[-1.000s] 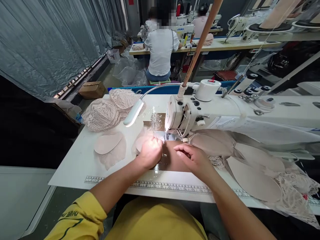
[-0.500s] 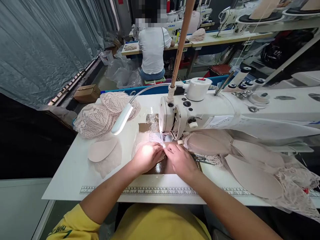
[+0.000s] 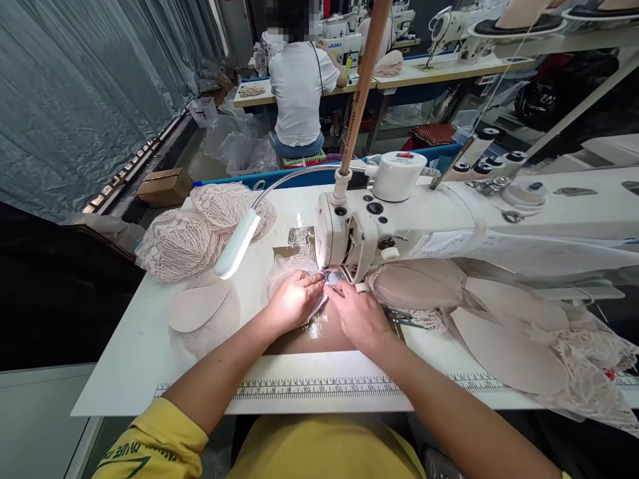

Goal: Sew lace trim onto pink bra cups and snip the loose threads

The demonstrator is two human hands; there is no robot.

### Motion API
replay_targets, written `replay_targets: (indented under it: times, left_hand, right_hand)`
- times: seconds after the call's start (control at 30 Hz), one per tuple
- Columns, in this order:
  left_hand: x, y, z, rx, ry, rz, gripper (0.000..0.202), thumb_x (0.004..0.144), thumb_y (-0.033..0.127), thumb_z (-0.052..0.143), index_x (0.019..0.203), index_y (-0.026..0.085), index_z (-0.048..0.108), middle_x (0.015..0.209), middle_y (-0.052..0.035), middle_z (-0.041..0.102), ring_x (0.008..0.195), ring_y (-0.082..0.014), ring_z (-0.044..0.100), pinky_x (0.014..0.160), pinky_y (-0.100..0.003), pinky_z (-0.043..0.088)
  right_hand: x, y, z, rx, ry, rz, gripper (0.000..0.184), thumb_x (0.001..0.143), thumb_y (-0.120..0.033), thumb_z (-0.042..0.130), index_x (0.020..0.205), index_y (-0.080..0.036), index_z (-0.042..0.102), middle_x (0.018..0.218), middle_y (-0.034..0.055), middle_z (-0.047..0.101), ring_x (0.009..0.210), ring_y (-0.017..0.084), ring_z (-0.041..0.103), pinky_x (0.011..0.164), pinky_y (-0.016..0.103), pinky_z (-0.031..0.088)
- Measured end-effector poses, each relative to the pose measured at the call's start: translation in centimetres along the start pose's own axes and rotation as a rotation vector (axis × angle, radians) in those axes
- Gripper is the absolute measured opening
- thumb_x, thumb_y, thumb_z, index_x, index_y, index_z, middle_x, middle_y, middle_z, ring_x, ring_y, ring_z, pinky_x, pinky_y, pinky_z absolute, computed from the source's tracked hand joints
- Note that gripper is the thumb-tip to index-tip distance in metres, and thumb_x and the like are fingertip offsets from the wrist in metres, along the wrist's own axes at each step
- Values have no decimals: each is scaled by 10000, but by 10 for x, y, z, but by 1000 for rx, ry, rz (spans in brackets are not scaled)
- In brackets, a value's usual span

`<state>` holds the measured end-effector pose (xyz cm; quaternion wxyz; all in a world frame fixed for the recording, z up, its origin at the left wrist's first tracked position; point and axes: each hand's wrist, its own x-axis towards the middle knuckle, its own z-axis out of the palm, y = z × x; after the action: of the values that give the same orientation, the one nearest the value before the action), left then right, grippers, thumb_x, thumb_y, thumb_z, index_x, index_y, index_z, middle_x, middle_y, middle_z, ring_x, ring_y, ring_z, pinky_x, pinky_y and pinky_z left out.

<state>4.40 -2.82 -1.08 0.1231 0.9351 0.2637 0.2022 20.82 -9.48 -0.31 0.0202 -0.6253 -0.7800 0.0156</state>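
A beige lace cup piece lies on the machine bed, its edge running under the needle area of the white sewing machine. My left hand is closed on the lace piece, fingertips pressed together just left of the presser foot. On the near side of the foot, my right hand pinches the edge of the same piece; its thumb and index finger are close to the left fingertips. The exact grip is partly hidden by the fingers. Lamp light falls on the work.
Stacked lace cups and a smooth beige cup piece lie to the left. On the right are more cup pieces and dark thread snips. A lamp leans over the table; a ruler strip follows its front edge. A co-worker sits ahead.
My left hand has shifted slightly up toward the needle, and the lace piece shows more on its left. Both hands stay at the presser foot. The camera view has shifted slightly.
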Motion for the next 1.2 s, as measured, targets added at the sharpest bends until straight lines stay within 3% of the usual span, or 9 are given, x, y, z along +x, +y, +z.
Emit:
replay_targets:
  times: [0.3, 0.53, 0.77, 0.9, 1.0, 1.07, 1.13, 1.2]
  left_hand:
    - [-4, -5, 8, -28, 48, -97, 292, 912, 186, 472, 1131, 138, 659, 1194, -137, 656, 959, -225, 598, 847, -393, 492]
    - [-6, -2, 7, 95, 11, -265, 335, 903, 201, 481, 1208, 188, 621, 1284, -92, 603, 1257, -324, 426, 1018, -523, 378]
    - [-6, 3, 5, 199, -14, -417, 396, 914, 265, 441, 1290, 183, 537, 1405, -118, 485, 1321, -396, 334, 1031, -651, 274]
    - [-11, 3, -8, 130, -40, -440, 409, 859, 223, 489, 1260, 185, 563, 1413, -102, 483, 1341, -411, 314, 1048, -673, 230]
    - [-22, 3, -23, -107, -174, -276, 370, 790, 194, 571, 1152, 202, 648, 1368, -70, 539, 1337, -370, 359, 1097, -605, 244]
    - [-28, 5, -30, -309, -190, -162, 277, 801, 215, 585, 1056, 200, 694, 1257, -68, 623, 1266, -303, 469, 1085, -494, 343]
    - [-30, 5, -33, -416, -61, -176, 227, 844, 239, 550, 1001, 186, 706, 1151, -81, 667, 1157, -244, 559, 1016, -393, 433]
    - [-27, 3, -33, -387, 87, -286, 250, 855, 246, 530, 1037, 168, 683, 1166, -103, 647, 1104, -234, 577, 956, -361, 463]
  right_hand:
    - [-5, 1, 4, 19, 27, -17, 504, 835, -26, 416, 1258, -232, 598, 1085, 119, 625, 905, 244, 569, 697, 325, 417]
    - [-10, 4, 10, 26, 127, -60, 498, 828, -10, 399, 1218, -236, 609, 1041, 95, 625, 896, 239, 537, 733, 329, 403]
    - [-13, 4, 12, 75, 172, -87, 504, 806, 7, 399, 1189, -230, 624, 1008, 76, 627, 872, 225, 516, 764, 326, 396]
    - [-15, 7, 13, 172, 218, -114, 463, 842, -11, 384, 1179, -200, 639, 1006, 71, 633, 882, 209, 530, 788, 314, 411]
    - [-15, 10, 12, 266, 255, -130, 420, 872, -33, 378, 1143, -177, 664, 985, 72, 638, 880, 193, 543, 773, 288, 420]
    - [-15, 12, 11, 299, 264, -153, 405, 879, -41, 382, 1119, -179, 677, 956, 69, 636, 865, 185, 542, 752, 274, 418]
    - [-15, 12, 11, 296, 261, -181, 398, 876, -42, 390, 1090, -191, 690, 920, 65, 629, 836, 180, 532, 729, 269, 409]
    - [-13, 12, 12, 273, 253, -199, 385, 869, -42, 403, 1055, -198, 702, 878, 60, 618, 794, 176, 513, 702, 269, 394]
